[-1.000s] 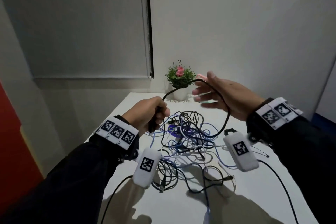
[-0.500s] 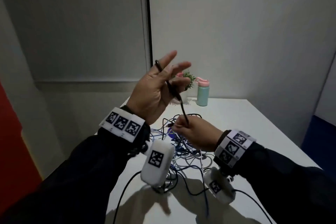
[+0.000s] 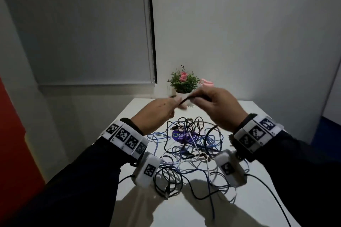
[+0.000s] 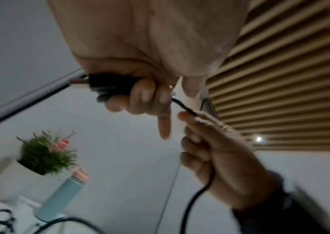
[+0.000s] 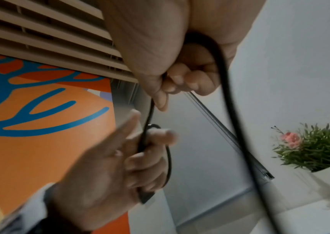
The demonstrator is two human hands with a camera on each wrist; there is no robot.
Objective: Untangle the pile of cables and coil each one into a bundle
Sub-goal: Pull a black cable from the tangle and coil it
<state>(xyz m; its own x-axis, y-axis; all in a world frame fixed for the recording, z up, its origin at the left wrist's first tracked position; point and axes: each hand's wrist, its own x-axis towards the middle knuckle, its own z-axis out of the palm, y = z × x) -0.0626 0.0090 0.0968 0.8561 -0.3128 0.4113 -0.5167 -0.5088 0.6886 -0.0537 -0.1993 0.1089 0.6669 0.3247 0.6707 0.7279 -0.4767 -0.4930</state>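
Half a sec ago my left hand (image 3: 156,114) was raised w/ fingers spread and a turn of the thin black rubber-sheathed cable (image 3: 184,100) around them, right hand (image 3: 219,108) below it. Now both sit level above the white surface (image 3: 258,112), a short run of cable stretched between them. I read that as one more loop laid on; the coil's barely begun, since the rest of this cable drops back to the tangled pile of black, blue and white cables (image 3: 186,145).

Head view shows that pile and the hands only from behind. Left wrist view shows the left grip clenched round the cable's black plug end w/ metal tip (image 4: 98,86). Right wrist view shows the right grip pinching the cable, and a loop (image 5: 168,158) hanging off the left fingers (image 5: 156,134). Blur hides the number of turns.
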